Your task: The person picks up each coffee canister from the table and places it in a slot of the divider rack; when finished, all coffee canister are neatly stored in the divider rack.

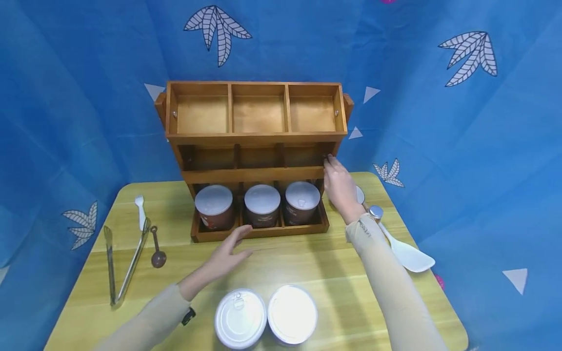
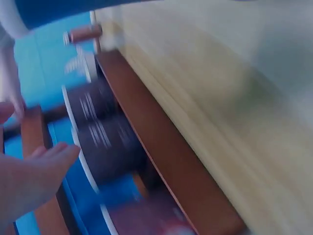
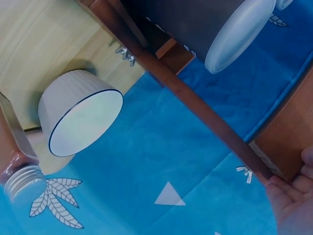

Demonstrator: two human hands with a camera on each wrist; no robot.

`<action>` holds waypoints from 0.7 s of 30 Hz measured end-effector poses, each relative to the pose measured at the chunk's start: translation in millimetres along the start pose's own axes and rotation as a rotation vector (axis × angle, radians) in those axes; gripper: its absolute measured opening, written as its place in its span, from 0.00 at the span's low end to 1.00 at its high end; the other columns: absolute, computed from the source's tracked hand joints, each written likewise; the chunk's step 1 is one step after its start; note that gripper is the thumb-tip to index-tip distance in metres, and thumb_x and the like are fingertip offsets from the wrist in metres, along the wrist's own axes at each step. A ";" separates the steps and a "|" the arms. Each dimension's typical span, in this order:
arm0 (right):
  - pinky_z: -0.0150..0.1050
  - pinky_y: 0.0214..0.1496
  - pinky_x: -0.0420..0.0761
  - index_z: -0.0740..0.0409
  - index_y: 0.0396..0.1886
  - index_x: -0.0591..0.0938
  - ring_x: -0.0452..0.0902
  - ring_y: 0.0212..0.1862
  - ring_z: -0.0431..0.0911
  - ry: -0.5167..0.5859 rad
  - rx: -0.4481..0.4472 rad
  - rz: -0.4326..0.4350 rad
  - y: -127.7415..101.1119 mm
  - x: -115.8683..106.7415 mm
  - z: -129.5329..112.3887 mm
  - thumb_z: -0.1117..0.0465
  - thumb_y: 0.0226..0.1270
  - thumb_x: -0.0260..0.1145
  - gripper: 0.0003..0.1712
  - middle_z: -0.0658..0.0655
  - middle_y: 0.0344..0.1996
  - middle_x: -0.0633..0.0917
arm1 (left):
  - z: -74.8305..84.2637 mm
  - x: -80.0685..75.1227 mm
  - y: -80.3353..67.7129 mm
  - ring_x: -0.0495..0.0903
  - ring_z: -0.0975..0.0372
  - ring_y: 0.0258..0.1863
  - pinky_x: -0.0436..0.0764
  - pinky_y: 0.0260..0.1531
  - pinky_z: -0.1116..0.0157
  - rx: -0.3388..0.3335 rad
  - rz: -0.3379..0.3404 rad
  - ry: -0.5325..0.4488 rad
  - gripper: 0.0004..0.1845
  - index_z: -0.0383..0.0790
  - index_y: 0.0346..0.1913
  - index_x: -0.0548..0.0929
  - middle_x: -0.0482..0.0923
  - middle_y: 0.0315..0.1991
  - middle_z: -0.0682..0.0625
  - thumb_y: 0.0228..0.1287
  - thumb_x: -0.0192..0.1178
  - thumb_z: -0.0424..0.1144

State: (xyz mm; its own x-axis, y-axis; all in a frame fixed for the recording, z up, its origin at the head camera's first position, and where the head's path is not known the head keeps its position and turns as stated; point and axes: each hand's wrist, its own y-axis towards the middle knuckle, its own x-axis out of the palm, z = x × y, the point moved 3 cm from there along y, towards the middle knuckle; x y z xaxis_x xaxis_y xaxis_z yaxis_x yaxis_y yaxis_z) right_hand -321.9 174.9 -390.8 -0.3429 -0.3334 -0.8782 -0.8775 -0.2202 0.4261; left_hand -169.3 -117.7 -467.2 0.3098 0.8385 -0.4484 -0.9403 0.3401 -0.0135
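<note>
A three-tier wooden rack stands at the back of the table, its upper two tiers bare. In its bottom tier sit three dark cans with pale lids: a left can, a middle can and a right can. My right hand grips the rack's right side at the middle tier; in the right wrist view its fingers lie at the side post. My left hand hovers before the bottom tier, fingers extended and holding nothing. Two lidded cans, one left and one right, stand near the front.
Tongs, a white fork and a brown measuring spoon lie on the left. On the right are a white bowl, a jar with a silver lid and a white spatula. Blue cloth hangs behind.
</note>
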 end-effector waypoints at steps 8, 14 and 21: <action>0.50 0.71 0.71 0.72 0.61 0.76 0.71 0.68 0.60 0.017 -0.023 0.047 -1.1 0.8 2.6 0.66 0.75 0.51 0.21 0.68 0.65 0.75 | -57.5 -28.8 -85.7 0.59 0.34 0.71 0.60 0.68 0.38 -0.029 -0.130 0.122 0.43 0.26 0.74 0.53 0.58 0.72 0.28 0.56 0.61 0.28; 0.53 0.69 0.73 0.72 0.61 0.76 0.72 0.67 0.60 0.025 -0.013 0.061 -0.2 -2.1 4.0 0.66 0.75 0.52 0.21 0.68 0.65 0.76 | -73.3 1.4 -112.2 0.56 0.36 0.73 0.60 0.72 0.44 -0.032 -0.339 -0.008 0.54 0.36 0.76 0.53 0.57 0.75 0.36 0.45 0.70 0.33; 0.53 0.68 0.74 0.70 0.62 0.76 0.72 0.68 0.59 0.022 -0.007 0.040 0.3 1.1 -2.1 0.65 0.75 0.52 0.21 0.67 0.66 0.75 | -78.0 36.2 -117.5 0.62 0.65 0.74 0.59 0.75 0.66 0.013 -0.358 -0.251 0.61 0.57 0.77 0.52 0.62 0.75 0.54 0.40 0.79 0.35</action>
State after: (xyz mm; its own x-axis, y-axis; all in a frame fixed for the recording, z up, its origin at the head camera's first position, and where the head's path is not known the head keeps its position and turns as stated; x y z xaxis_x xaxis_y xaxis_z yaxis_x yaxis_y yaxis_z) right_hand -321.9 172.4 -391.2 -0.3704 -0.3619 -0.8555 -0.8607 -0.2127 0.4626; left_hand -58.6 -160.5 -551.5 0.6419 0.7437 -0.1865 -0.7661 0.6320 -0.1164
